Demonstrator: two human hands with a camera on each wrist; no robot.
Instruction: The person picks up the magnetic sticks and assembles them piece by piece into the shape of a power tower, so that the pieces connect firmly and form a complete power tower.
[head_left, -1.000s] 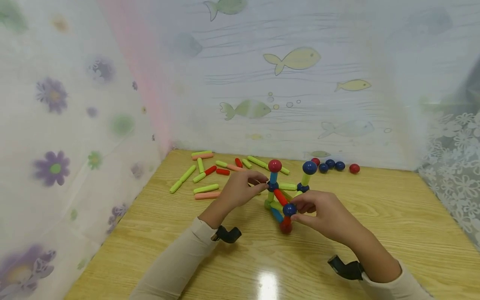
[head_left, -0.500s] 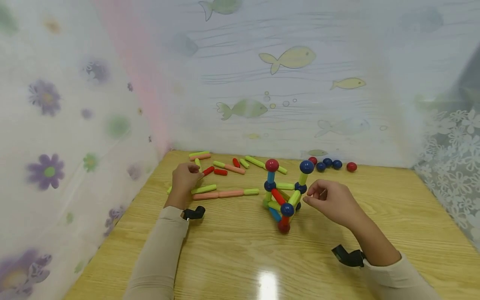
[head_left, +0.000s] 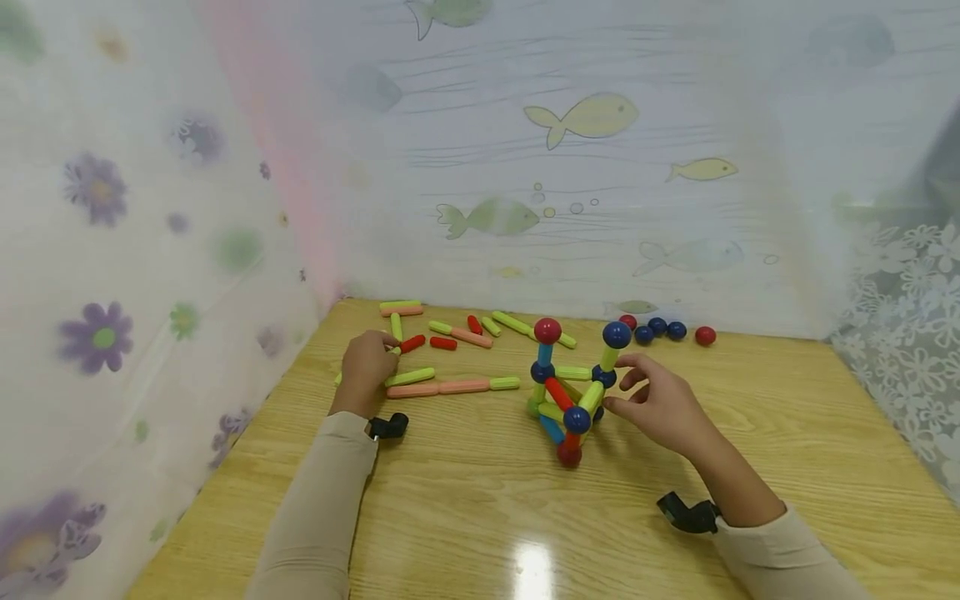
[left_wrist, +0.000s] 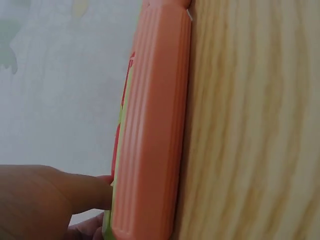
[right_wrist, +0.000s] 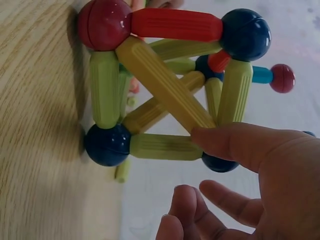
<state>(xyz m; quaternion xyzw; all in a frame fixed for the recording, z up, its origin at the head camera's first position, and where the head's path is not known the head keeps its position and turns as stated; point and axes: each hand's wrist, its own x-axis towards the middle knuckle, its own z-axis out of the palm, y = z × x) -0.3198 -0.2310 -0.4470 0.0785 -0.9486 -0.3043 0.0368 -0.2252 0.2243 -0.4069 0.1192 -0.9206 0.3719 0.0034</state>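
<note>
A framework of magnetic sticks and balls (head_left: 558,394) stands on the table, topped by a red ball (head_left: 547,331) and a dark blue ball (head_left: 617,335). My right hand (head_left: 663,408) is at its right side, fingers loosely bent. In the right wrist view the thumb (right_wrist: 235,142) overlaps a blue corner ball (right_wrist: 220,162); whether it touches cannot be told. At the left, my left hand (head_left: 365,371) pinches a yellow-green stick (head_left: 395,351) beside a red stick (head_left: 412,342). An orange stick (left_wrist: 152,120) hides most of those fingers in the left wrist view.
Loose sticks lie across the table's back left, including a joined orange row (head_left: 462,387) and a long yellow-green pair (head_left: 513,323). Several blue and red balls (head_left: 657,326) sit at the back right. A fish-patterned curtain (head_left: 480,167) borders the table (head_left: 450,500) behind.
My left hand has left the framework and moved left to the loose sticks. The right hand has let go of the front blue ball and moved back to the framework's right side.
</note>
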